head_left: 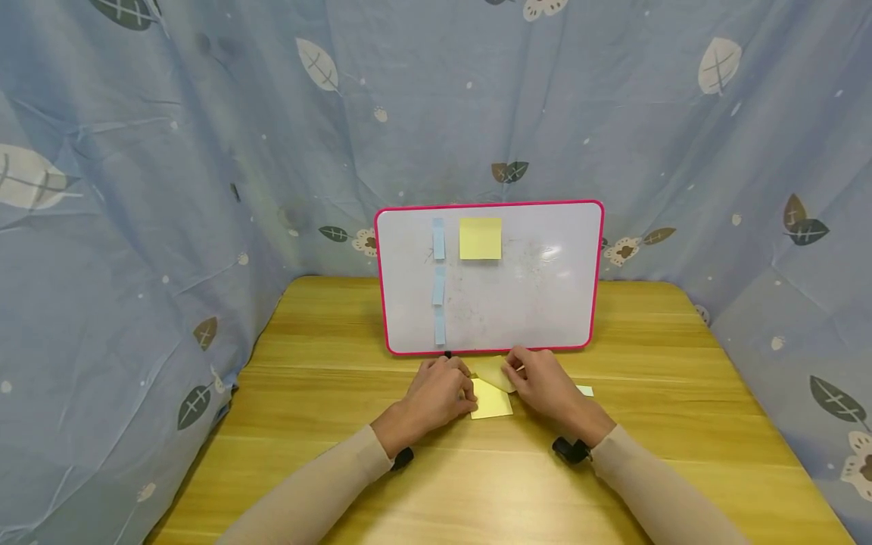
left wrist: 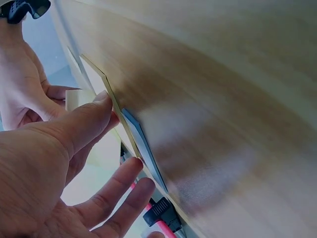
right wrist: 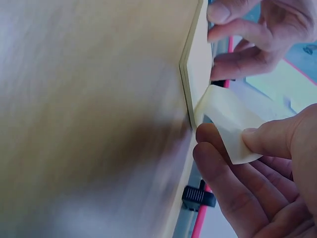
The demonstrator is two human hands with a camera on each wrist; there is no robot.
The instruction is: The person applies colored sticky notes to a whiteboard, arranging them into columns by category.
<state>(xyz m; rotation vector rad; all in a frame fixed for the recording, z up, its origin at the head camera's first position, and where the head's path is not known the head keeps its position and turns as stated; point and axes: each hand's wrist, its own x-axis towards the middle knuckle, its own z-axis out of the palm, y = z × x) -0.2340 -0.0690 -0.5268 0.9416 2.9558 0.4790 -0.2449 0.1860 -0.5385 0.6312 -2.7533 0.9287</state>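
Observation:
A yellow sticky note pad (head_left: pixel 492 401) lies on the table in front of the whiteboard. My left hand (head_left: pixel 439 390) holds the pad by its left edge; in the left wrist view, the thumb and forefinger of the left hand (left wrist: pixel 74 153) pinch the pad's edge (left wrist: pixel 115 96). Between thumb and fingers, my right hand (head_left: pixel 548 386) pinches the top sticky note (head_left: pixel 495 371). That sheet bends up from the pad. In the right wrist view, the right hand (right wrist: pixel 267 178) grips the curled sheet (right wrist: pixel 230 119), one end of which still meets the pad (right wrist: pixel 195 69).
A pink-framed whiteboard (head_left: pixel 538 303) stands behind the hands, bearing a yellow sticky note (head_left: pixel 480 238) and a column of blue strips (head_left: pixel 439 286). A small pale slip (head_left: pixel 585 390) lies right of the right hand. A blue pad (left wrist: pixel 144 148) sits beside the left hand.

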